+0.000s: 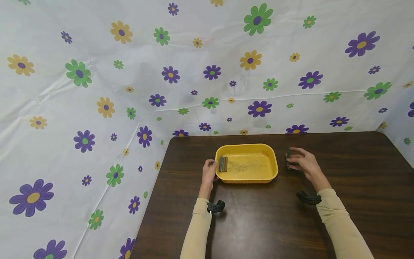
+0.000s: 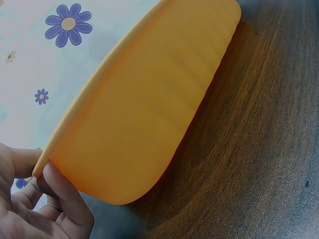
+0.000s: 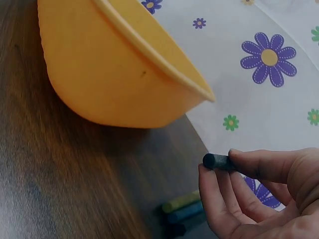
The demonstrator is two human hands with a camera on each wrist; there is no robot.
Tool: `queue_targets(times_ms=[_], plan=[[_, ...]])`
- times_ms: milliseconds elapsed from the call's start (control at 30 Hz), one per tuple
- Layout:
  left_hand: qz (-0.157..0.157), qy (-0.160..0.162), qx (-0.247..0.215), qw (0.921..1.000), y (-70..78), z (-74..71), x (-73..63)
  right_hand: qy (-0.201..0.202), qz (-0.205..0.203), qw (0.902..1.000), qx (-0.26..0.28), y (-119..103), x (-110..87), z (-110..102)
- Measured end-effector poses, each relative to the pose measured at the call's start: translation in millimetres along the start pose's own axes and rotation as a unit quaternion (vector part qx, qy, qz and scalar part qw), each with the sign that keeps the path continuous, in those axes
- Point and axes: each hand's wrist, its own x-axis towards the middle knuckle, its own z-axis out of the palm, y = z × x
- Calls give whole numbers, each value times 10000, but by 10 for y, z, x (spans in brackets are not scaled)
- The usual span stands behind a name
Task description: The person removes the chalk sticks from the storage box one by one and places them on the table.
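My left hand (image 1: 209,172) pinches the left rim of a yellow plastic tray (image 1: 247,181) between thumb and fingers; the left wrist view shows this grip on the tray's edge (image 2: 75,107). Inside the tray, a few blue and brown crayons (image 1: 225,164) lie side by side against the left wall. To the right of the tray, my right hand (image 1: 305,164) holds a short dark green crayon (image 3: 219,162) between thumb and fingertips, above the table. Below it in the right wrist view lie a yellow-green crayon (image 3: 182,201), a blue crayon (image 3: 187,214) and a dark one (image 3: 177,229).
The tray stands on a dark wood-grain table (image 1: 258,223) near its back edge. A white flowered sheet (image 1: 207,64) hangs behind the table and along its left side. Dark wrist bands (image 1: 216,206) sit on both wrists.
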Motion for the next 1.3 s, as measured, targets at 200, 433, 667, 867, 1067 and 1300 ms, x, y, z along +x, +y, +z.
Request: queue_targets(times_ms=[200, 433, 667, 867, 1067, 1300], plan=[[-13, -38, 17, 10000, 14, -9, -11, 84, 46, 10000, 14, 52, -30, -84], [45, -40, -5, 10000, 12, -7, -14, 227, -36, 9994, -250, 136, -71, -206], [71, -36, 16, 10000, 16, 1, -14, 559, -192, 9960, -675, 199, -64, -242], [22, -20, 31, 10000, 28, 2, -18, 820, -342, 9891, -1170, 252, -19, -233], [28, -14, 22, 10000, 23, -1, -9, 1044, -653, 9723, -1987, 256, 7, -204], [52, -24, -3, 10000, 15, -1, -12, 1370, -864, 9512, -2625, 285, 33, -155]])
